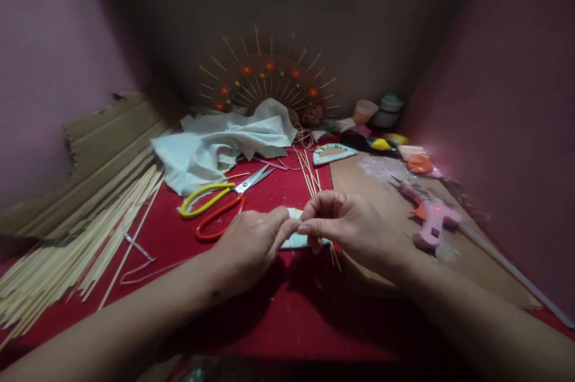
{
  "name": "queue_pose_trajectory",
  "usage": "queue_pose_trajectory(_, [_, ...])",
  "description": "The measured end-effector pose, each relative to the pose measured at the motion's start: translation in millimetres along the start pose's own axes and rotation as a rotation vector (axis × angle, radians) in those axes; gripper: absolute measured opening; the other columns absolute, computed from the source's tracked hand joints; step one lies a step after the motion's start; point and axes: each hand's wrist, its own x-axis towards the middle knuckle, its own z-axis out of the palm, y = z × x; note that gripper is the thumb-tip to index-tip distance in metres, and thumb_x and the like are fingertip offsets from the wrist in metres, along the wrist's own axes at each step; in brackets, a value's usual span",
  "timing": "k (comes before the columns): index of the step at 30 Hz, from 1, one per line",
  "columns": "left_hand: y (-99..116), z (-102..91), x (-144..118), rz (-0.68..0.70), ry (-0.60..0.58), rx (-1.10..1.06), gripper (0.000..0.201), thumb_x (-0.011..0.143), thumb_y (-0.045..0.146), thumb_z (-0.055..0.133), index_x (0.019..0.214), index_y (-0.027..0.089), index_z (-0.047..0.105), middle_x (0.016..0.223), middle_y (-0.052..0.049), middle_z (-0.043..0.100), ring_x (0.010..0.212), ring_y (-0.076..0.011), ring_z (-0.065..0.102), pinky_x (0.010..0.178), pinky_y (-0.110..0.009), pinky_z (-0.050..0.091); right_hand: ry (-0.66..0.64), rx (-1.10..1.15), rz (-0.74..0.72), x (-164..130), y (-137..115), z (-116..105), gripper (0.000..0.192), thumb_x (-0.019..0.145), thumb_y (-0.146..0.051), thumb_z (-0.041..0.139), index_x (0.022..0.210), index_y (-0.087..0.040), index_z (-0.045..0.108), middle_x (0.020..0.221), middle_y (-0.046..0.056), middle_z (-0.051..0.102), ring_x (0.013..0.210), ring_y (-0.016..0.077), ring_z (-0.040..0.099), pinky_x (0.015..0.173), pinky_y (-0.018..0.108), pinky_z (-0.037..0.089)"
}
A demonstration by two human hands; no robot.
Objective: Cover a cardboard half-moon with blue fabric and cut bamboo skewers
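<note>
Pinching a small pale blue-and-white fabric-covered piece (296,237) between them, the person's left hand (251,244) and right hand (345,223) are meeting at the middle of a red cloth-covered work surface (278,310) in the head camera's view. The left hand's fingers are curling closed, thumb and forefinger pressing on the piece's left edge; the right hand's fingers are folding in as well, fingertips gripping the piece's upper right edge. The piece is lying low over the red cloth, mostly hidden behind both hands, so its full shape cannot be told.

Just beyond the left hand, a pair of scissors with one yellow and one orange handle loop (220,202) is lying shut on the cloth, blades pointing toward the back. A crumpled sheet of pale white fabric (220,142) is resting behind them. A thick bundle of thin bamboo sticks (76,238) is fanning along the left side, next to a torn slab of brown cardboard (112,136). A few loose sticks (309,175) are running from behind the right hand toward the rear.

To the right, a pink hot-glue gun (429,214) is lying on a flat brown cardboard sheet (381,184). At the back, a half-round fan-shaped ornament of sticks dotted with red flowers (269,79) is standing against the wall.
</note>
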Motion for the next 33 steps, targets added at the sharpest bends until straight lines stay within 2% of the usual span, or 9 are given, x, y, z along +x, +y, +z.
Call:
queue_pose_trajectory(3, [1.3,2.2,-1.7,-0.007,0.030,0.018,0.035,0.094,0.038,0.033,0.069,0.019,0.049,0.055,0.003,0.048,0.047,-0.0108,0.044,0.051,-0.023,0.024,0.032,-0.058,-0.025,-2.6,0.7,2.2,0.030,0.070,-0.040,0.075,0.069,-0.016,0.057,0.056,-0.005,0.056,0.050,0.0078,0.052,0.048,0.021,0.042])
queue_pose_trajectory(9, [3.8,-0.9,-2.1,-0.010,0.065,-0.079,0.035,0.093,0.037,0.038,0.065,0.018,0.049,0.055,0.004,0.045,0.047,-0.0087,0.040,0.051,-0.022,0.027,-0.032,-0.269,-0.190,-8.8,0.0,3.4,0.017,0.089,-0.029,0.055,0.076,-0.018,0.049,0.066,-0.002,0.058,0.060,0.0098,0.055,0.056,0.023,0.045])
queue_pose_trajectory(13, [9.3,-5.3,0.9,-0.125,0.028,-0.410,0.039,0.090,0.041,0.046,0.060,0.018,0.045,0.050,0.006,0.038,0.044,-0.0063,0.034,0.043,-0.018,0.025,-0.050,-0.255,-0.237,-12.0,-1.4,4.0,0.014,0.091,-0.022,0.048,0.078,-0.019,0.045,0.065,-0.002,0.055,0.061,0.0100,0.053,0.058,0.024,0.044])
queue_pose_trajectory(17, [14.3,-6.5,2.7,-0.324,-0.117,-0.835,0.039,0.085,0.049,0.054,0.062,0.019,0.046,0.043,0.008,0.040,0.035,-0.0049,0.030,0.033,-0.016,0.020,-0.069,-0.320,-0.315,-14.7,-2.9,5.2,0.013,0.089,-0.018,0.046,0.077,-0.020,0.042,0.067,-0.002,0.051,0.060,0.0099,0.048,0.056,0.024,0.042])
queue_pose_trajectory(20, [15.2,-5.1,2.6,-0.371,-0.138,-0.954,0.037,0.081,0.048,0.060,0.062,0.018,0.047,0.040,0.008,0.042,0.031,-0.0047,0.031,0.030,-0.015,0.020,-0.041,-0.413,-0.388,-16.4,-2.3,7.4,0.013,0.089,-0.017,0.045,0.077,-0.021,0.041,0.069,-0.002,0.049,0.061,0.0103,0.045,0.056,0.025,0.040])
queue_pose_trajectory(24, [15.7,-2.2,2.4,-0.347,0.000,-1.004,0.038,0.076,0.046,0.066,0.060,0.018,0.046,0.039,0.008,0.042,0.031,-0.0037,0.031,0.030,-0.013,0.021,-0.015,-0.390,-0.456,-18.1,0.4,9.9,0.013,0.089,-0.017,0.044,0.077,-0.021,0.040,0.072,-0.001,0.048,0.063,0.0110,0.046,0.057,0.026,0.040])
queue_pose_trajectory(29, [15.7,-1.9,1.7,-0.330,-0.043,-0.978,0.034,0.076,0.044,0.064,0.059,0.018,0.048,0.038,0.008,0.042,0.029,-0.0050,0.032,0.029,-0.015,0.021,-0.045,-0.457,-0.472,-19.8,0.9,9.3,0.013,0.089,-0.015,0.043,0.078,-0.021,0.040,0.074,0.000,0.049,0.064,0.0116,0.046,0.057,0.026,0.040])
queue_pose_trajectory(31, [15.1,-4.6,1.6,-0.271,0.010,-0.893,0.032,0.077,0.040,0.061,0.059,0.018,0.049,0.039,0.008,0.042,0.032,-0.0052,0.033,0.031,-0.015,0.023,-0.038,-0.489,-0.530,-19.3,2.6,9.0,0.012,0.089,-0.015,0.042,0.079,-0.021,0.040,0.076,0.001,0.049,0.065,0.0118,0.046,0.058,0.026,0.041])
queue_pose_trajectory(33, [13.7,-9.3,2.4,-0.149,0.108,-0.731,0.027,0.076,0.034,0.062,0.057,0.017,0.053,0.042,0.006,0.046,0.037,-0.0049,0.035,0.036,-0.015,0.026,-0.039,-0.539,-0.607,-18.1,5.6,9.0,0.012,0.088,-0.013,0.042,0.081,-0.022,0.039,0.078,0.002,0.049,0.068,0.0124,0.047,0.060,0.026,0.042])
